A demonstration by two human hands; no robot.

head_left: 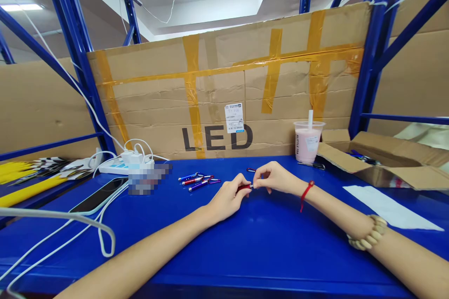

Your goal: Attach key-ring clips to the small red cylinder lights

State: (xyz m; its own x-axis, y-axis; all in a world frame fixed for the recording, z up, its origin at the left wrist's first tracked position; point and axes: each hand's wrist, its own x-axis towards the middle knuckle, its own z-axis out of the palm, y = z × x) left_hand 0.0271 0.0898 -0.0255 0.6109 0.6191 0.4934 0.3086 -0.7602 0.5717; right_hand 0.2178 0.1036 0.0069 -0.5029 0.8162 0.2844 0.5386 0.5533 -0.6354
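Note:
Both my hands meet over the middle of the blue bench (245,243). My left hand (228,197) is closed around a small red pen-shaped flashlight (244,188). My right hand (274,177) pinches the flashlight's right end with thumb and fingers. A red string and a bead bracelet are on my right wrist and forearm. Just behind the hands lie several more small flashlights (197,181), blue, red and purple, with clips.
A pink drink cup with a straw (308,141) stands at the back right beside an open cardboard box (379,161). A white sheet (389,208) lies to the right. A phone (100,195), power strip (121,164) and white cables sit left. A cardboard wall marked LED (217,103) closes the back.

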